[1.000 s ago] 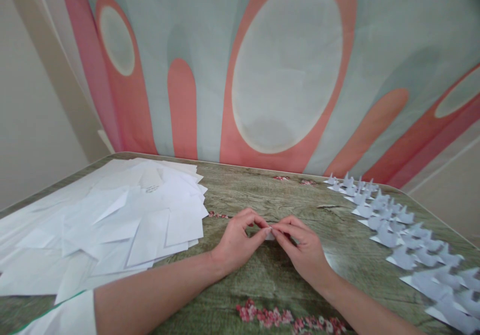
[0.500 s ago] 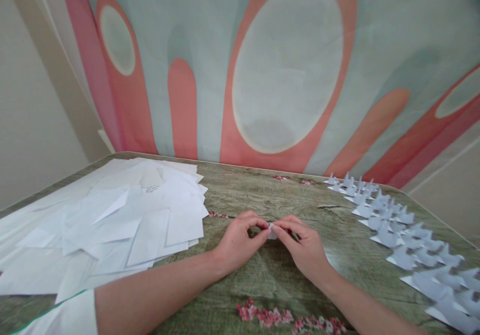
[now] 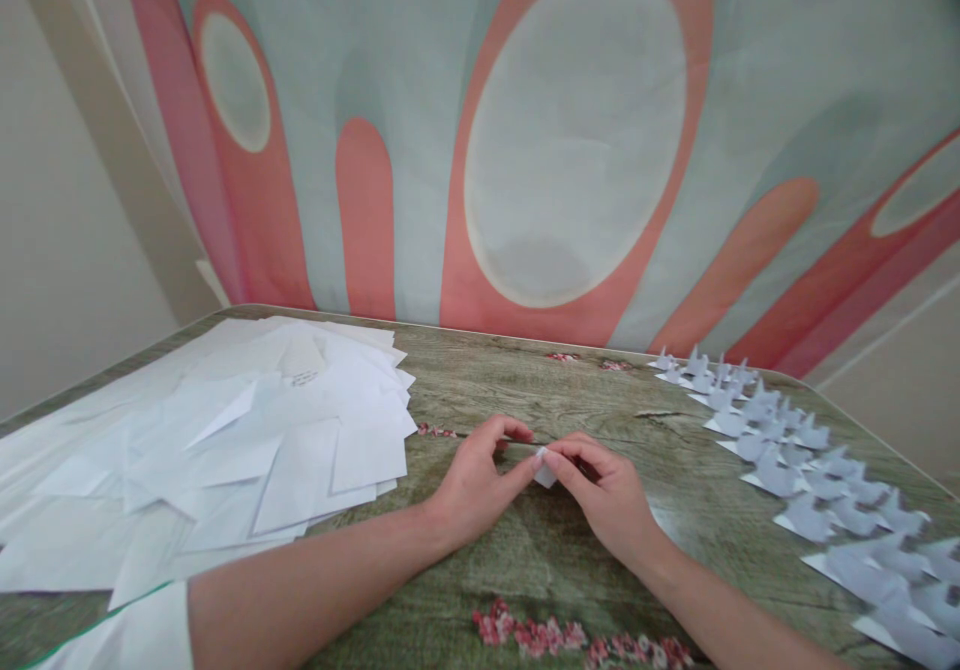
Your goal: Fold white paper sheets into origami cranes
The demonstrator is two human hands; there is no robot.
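A small folded piece of white paper (image 3: 546, 475) is held between my hands over the middle of the table. My right hand (image 3: 611, 490) pinches it between thumb and index finger. The thumb of my left hand (image 3: 484, 475) presses its left edge, while the left index finger is lifted a little above it. The other left fingers are curled, partly hidden behind. Part of the paper shows below the fingertips; its exact fold cannot be made out.
A broad pile of loose white paper sheets (image 3: 307, 450) covers the left of the table. Several rows of folded white paper figures (image 3: 772, 465) stand along the right side. The wood-patterned table (image 3: 480, 370) meets a patterned wall covering (image 3: 420, 200) at the back.
My left index finger has lifted from the paper and my left thumb has stayed at it. More of the folded paper now shows below the fingertips.
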